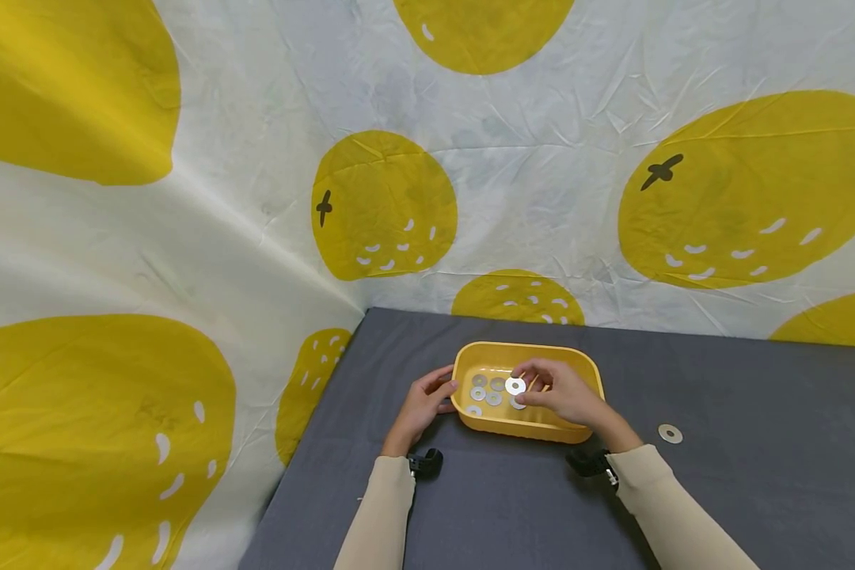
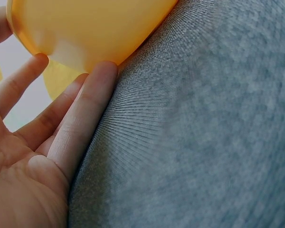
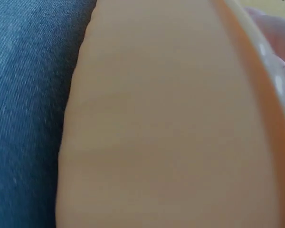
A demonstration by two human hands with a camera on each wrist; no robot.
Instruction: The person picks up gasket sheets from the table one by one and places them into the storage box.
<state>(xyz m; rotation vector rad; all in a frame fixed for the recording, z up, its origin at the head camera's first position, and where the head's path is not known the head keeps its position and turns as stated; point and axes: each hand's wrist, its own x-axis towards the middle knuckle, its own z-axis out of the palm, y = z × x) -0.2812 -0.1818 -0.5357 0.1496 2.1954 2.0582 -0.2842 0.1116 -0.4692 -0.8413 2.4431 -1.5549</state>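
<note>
A yellow oblong tray (image 1: 527, 431) stands on the grey cloth, with several flat metal washers (image 1: 494, 398) lying at its left end. My right hand (image 1: 559, 392) reaches over the near wall and pinches one washer (image 1: 515, 386) between thumb and fingers, just above the others. At the tray's left end is my left hand (image 1: 416, 408); its extended fingers (image 2: 78, 123) touch the outer wall in the left wrist view. The tray's wall (image 3: 166, 118) fills most of the right wrist view, hiding the washer and most of the right hand there.
Another washer (image 1: 670, 433) lies on the grey cloth (image 1: 755, 475), right of the tray. Behind and to the left hangs a white curtain (image 1: 541, 198) printed with big yellow fruit. Black wrist straps (image 1: 427, 464) sit below both hands.
</note>
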